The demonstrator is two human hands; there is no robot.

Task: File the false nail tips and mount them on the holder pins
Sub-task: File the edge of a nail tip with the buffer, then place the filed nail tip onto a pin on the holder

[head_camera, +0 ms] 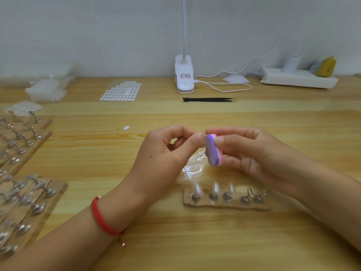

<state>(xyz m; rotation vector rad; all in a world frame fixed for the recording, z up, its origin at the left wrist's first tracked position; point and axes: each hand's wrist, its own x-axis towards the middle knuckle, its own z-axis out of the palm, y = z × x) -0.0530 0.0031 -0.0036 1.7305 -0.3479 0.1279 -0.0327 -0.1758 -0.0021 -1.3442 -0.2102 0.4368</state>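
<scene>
Holding purple-and-pink file block (214, 150) in right hand (254, 153), thumb and fingers clamped on its sides; left hand (168, 151) pinched closed against its upper end.
Content of left pinch too small to discern. Directly below on worktop (136, 241): holder strip (226, 205) with 5 pins, 3 at left carrying clear false nail tips (197, 189). Clear tip sprue (192, 170) just behind strip. Black tweezers (209, 99), adhesive tab sheet (121, 90) and clip lamp base (183, 77) farther back.

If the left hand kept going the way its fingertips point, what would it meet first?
Probably the purple-pink file block held by the right hand; the left hand nearly touches it.
</scene>
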